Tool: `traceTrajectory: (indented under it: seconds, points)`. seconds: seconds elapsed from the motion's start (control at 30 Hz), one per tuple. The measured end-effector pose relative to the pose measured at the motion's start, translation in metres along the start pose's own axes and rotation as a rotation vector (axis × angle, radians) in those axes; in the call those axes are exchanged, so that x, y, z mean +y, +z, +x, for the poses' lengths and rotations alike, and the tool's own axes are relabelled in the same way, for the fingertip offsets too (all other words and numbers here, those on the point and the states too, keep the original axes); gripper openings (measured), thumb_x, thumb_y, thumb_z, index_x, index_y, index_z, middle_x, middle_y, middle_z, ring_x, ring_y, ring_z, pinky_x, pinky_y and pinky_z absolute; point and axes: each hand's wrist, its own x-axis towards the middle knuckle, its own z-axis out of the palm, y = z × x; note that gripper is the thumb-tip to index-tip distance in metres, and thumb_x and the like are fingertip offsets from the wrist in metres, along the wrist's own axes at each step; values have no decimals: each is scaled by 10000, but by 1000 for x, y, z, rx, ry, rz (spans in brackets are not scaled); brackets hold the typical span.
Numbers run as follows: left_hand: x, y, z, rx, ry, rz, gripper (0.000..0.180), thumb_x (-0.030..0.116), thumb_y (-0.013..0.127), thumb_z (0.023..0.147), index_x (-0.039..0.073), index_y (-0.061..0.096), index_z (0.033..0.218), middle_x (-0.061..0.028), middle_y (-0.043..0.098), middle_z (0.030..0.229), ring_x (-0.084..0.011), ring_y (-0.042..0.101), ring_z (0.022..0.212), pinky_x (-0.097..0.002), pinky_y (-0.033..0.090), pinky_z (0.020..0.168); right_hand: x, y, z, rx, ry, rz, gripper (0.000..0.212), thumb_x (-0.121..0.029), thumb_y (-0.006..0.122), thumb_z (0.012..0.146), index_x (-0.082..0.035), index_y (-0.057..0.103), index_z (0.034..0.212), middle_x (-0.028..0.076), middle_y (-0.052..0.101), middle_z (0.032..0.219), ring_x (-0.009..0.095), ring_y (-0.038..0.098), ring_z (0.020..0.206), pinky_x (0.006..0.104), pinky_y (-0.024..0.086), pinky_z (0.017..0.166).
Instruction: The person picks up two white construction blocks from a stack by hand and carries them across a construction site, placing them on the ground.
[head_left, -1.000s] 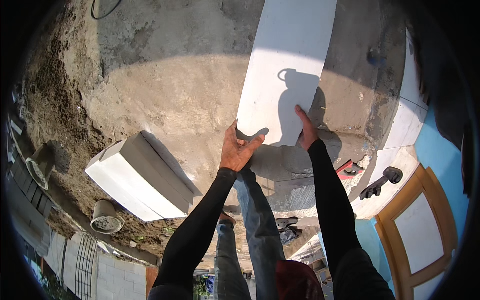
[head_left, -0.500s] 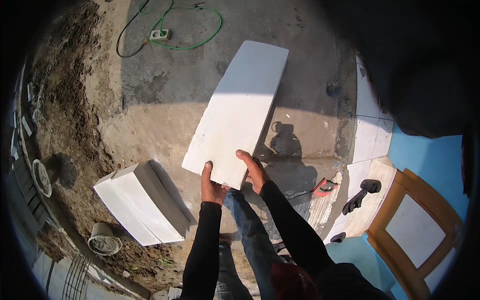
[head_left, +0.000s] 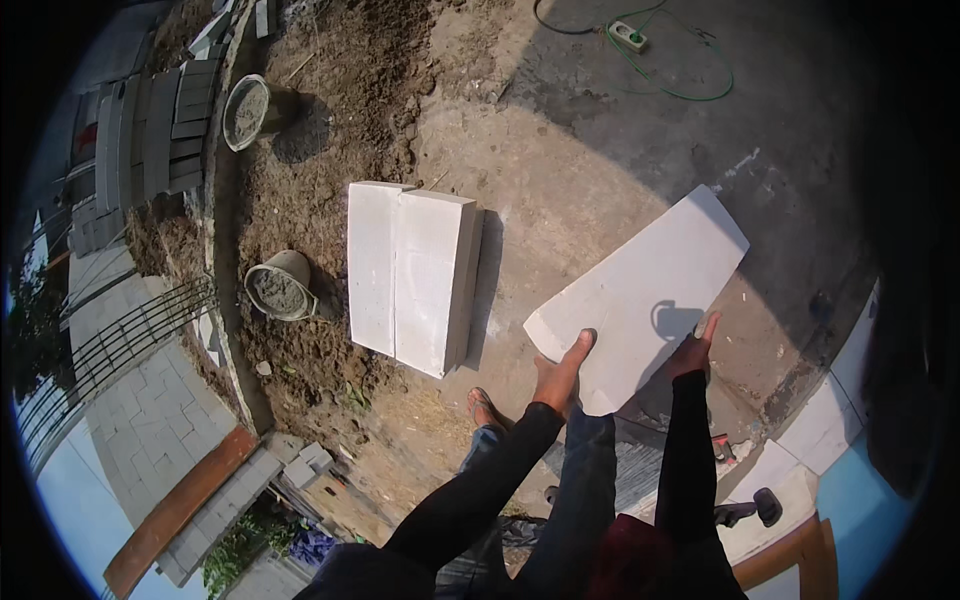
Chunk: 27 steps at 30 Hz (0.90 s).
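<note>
1. A person's left hand [head_left: 562, 380] grips the near left corner of a white block [head_left: 640, 300], thumb spread over the upper face, fingers out of sight below.
2. The right hand [head_left: 690, 358], partly curled, holds the block's right edge, one digit pointing forward; how its hidden fingers sit cannot be told.
3. Between the two hands, the block reaches forward and to the right. With both hands toward its near end, the far end is likely to dip; a firm, even grip from beneath, wrists straight and the load close to the body, should steady it.
4. Just below the left hand, a sandalled foot [head_left: 482, 408] stands on the ground, a spot best kept out from under the slab's edge.
5. Left of the left hand, well apart, lies a pair of pale blocks [head_left: 405, 275], side by side; slow turns would spare their corners.
6. Farther left stand two buckets of grey material, one nearer [head_left: 283, 285], one farther forward [head_left: 260, 110].
7. Far ahead of both hands, a socket strip [head_left: 630, 37] trails green cable [head_left: 730, 85], a trip hazard underfoot.
</note>
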Motion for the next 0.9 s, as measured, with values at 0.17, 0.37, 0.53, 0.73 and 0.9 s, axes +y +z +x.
traceTrajectory:
  seconds: [0.17, 0.37, 0.53, 0.73, 0.9]
  points:
    - [-29, -34, 28, -115, -65, -184, 914, 547, 715, 676, -9, 352, 1304, -191, 439, 1276, -288, 455, 1150, -487, 391, 908, -14, 0, 49, -177, 99, -3, 570, -525, 533, 829, -70, 533, 1173, 66, 584, 1117, 241, 571, 1000, 379, 464, 865]
    - [-53, -111, 36, -226, -343, -365, 899, 697, 603, 670, 178, 357, 1361, -122, 396, 1362, -297, 405, 1211, -538, 359, 903, 27, 58, 1, -97, 248, -279, 596, -450, 620, 749, -88, 494, 1204, 78, 553, 1162, 264, 537, 1058, 447, 450, 877]
    - [-79, -230, -14, -150, -471, -463, 894, 650, 668, 652, 148, 386, 1335, -128, 453, 1280, -301, 463, 1139, -520, 389, 904, 116, 55, -71, -48, 175, -472, 639, -461, 617, 724, -105, 468, 1234, 75, 541, 1158, 266, 527, 1055, 443, 440, 853]
    - [-154, -443, -29, -154, -404, -886, 615, 448, 620, 821, 127, 420, 1305, -62, 504, 1274, -253, 474, 1165, -474, 360, 967, 285, 109, -200, 93, 171, -517, 576, -356, 638, 739, 29, 521, 1151, 116, 572, 1110, 253, 565, 999, 370, 444, 849]
    - [-114, -574, -71, -174, -313, -937, 596, 506, 568, 830, 148, 441, 1289, -67, 538, 1234, -260, 516, 1122, -465, 433, 902, 400, 173, -274, 169, 47, -758, 698, -379, 691, 677, 57, 480, 1180, 129, 532, 1128, 234, 557, 961, 362, 454, 806]
